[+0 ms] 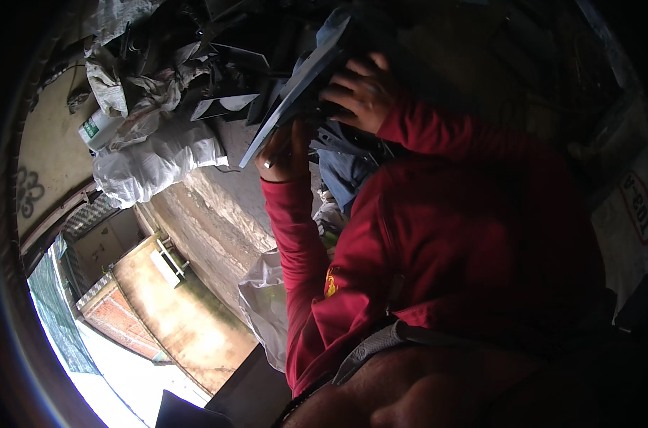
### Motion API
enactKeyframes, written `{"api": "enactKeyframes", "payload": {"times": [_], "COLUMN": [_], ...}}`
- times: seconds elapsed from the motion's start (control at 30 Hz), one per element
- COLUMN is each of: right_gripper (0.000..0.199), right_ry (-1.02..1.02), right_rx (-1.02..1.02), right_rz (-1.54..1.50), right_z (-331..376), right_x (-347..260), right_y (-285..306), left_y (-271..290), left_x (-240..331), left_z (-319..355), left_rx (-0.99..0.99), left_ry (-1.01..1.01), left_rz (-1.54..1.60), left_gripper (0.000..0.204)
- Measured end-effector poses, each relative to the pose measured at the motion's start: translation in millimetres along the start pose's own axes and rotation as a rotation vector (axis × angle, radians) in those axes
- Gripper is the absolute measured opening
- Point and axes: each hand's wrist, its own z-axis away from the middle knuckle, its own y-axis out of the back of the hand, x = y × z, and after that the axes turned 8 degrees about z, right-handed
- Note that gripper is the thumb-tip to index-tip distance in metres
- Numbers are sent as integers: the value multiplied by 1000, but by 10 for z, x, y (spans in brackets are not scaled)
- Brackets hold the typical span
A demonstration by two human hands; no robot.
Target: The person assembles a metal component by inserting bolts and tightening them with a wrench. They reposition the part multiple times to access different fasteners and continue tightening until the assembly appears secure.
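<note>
A thin flat panel (299, 93) with a pale grey edge stands tilted in front of me, its dark face turned toward my right; its exact kind is hard to make out. My left hand (287, 155) is closed around its lower end, fingers partly lost in shadow. A small shiny metal bit shows by that hand, too little of it to name. Against or just beside the dark face is my right hand (363, 94), its fingers spread apart. Whether those fingertips touch the panel is hidden by the dark.
A white wrapped bundle (160, 160) lies to the left, below a white and green container (99, 130). Dark flat pieces and crumpled plastic (106, 82) pile up at the far left. A whitish bag (264, 299) sits beside my left arm. Bright daylight enters at lower left.
</note>
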Motion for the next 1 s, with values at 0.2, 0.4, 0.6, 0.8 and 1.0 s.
{"api": "enactKeyframes", "payload": {"times": [0.2, 0.4, 0.6, 0.8, 1.0], "right_gripper": [49, 56, 60, 53, 51], "right_ry": [7, -13, -28, -44, -40], "right_rx": [-32, -70, 10, 26, 33], "right_rz": [-12, 59, -36, 10, -11], "right_z": [1, 7, -10, 49, 21], "right_x": [9, -33, -18, 13, 18], "right_y": [24, -28, -12, -87, -37], "left_y": [-54, -228, -325, -159, -160], "left_x": [-38, 492, 586, -234, -32], "left_z": [-7, -54, -160, 195, 297], "left_rx": [-13, -190, -190, 39, 186], "left_ry": [-31, -268, -200, 251, 86], "left_rz": [4, -651, -757, 534, 319], "left_gripper": [12, 13, 11, 54, 42]}}
